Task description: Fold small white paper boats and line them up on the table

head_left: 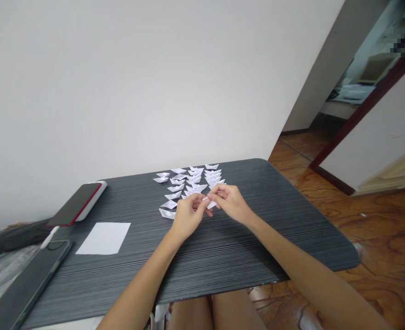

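Between both hands, above the dark table [223,256], is a small piece of folded white paper [212,205]. My left hand [189,211] pinches its left side, fingers closed. My right hand [230,200] grips its right side between thumb and fingers. The paper is partly covered by the fingertips, so its exact fold is hard to make out. Just beyond the hands stand several white paper boats [195,178] in loose rows, some partly hidden behind the hands. A flat square sheet of white paper [103,238] lies on the table to the left.
At the table's left are a dark device with a red edge [76,204] on a white object, a white cable plug [50,237] and a black phone-like slab [30,279]. A white wall [136,82] rises behind the table. Wooden flooring [377,243] shows at the right.
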Demonstrator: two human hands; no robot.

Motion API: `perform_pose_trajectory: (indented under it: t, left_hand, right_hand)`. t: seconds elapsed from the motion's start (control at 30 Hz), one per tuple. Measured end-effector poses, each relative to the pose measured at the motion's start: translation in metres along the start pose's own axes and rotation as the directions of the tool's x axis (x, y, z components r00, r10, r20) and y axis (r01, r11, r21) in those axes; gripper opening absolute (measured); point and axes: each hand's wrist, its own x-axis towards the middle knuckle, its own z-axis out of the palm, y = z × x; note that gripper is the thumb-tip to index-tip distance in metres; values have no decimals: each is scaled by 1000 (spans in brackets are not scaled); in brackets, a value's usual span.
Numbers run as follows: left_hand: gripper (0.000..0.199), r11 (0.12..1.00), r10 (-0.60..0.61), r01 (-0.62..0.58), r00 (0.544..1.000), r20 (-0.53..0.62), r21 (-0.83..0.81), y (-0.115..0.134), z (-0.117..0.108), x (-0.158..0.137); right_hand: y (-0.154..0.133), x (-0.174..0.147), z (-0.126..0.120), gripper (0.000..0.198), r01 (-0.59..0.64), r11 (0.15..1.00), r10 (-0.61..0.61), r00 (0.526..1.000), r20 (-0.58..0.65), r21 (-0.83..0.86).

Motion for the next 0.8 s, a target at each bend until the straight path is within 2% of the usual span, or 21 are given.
perform_pose_trajectory:
  t: [0.07, 0.17, 0.3, 0.4, 0.53, 0.6, 0.67, 0.73, 0.8]
  left_hand:
    - [24, 988, -84, 92, 994, 67, -126, 0, 3, 1]
    - [27, 965, -137, 162, 982, 132, -207, 0, 5, 2]
    - [26, 959, -110, 131, 989, 94, -253, 0, 4, 2]
    - [27, 954, -79, 110, 990, 118, -279, 0, 3, 1]
    - [29, 957, -38, 82, 987, 159, -277, 0, 3, -1]
    - [29, 977, -18, 47, 990, 141, -208, 0, 2, -1]
    - [29, 999, 35, -32, 996, 81, -35, 1, -1, -1]
    - [26, 979, 127, -123, 992, -12, 163, 2, -4, -1]
    - [20, 949, 207, -183, 976, -69, 256, 3, -6, 0]
  right_hand:
    - [1, 0, 0, 19, 29, 999, -30, 998, -56, -21]
    - [3, -1, 1, 18, 70, 995, -76, 993, -95, -71]
    - [0, -3, 1, 18, 62, 992, -62, 998, 6, -110]
    - [-7, -4, -1, 23, 42, 993, -31, 995, 94, -114]
    - [-13, -7, -3, 26, 81, 985, -69, 994, 83, -152]
    - [-13, -7, -5, 26, 115, 972, -99, 991, 87, -206]
    - [-12, -7, -8, 25, 145, 953, -118, 987, 113, -265]
    - [-12, -6, -11, 25, 200, 920, -154, 975, 159, -337]
    - [-13, -5, -13, 25, 295, 862, -224, 951, 212, -412]
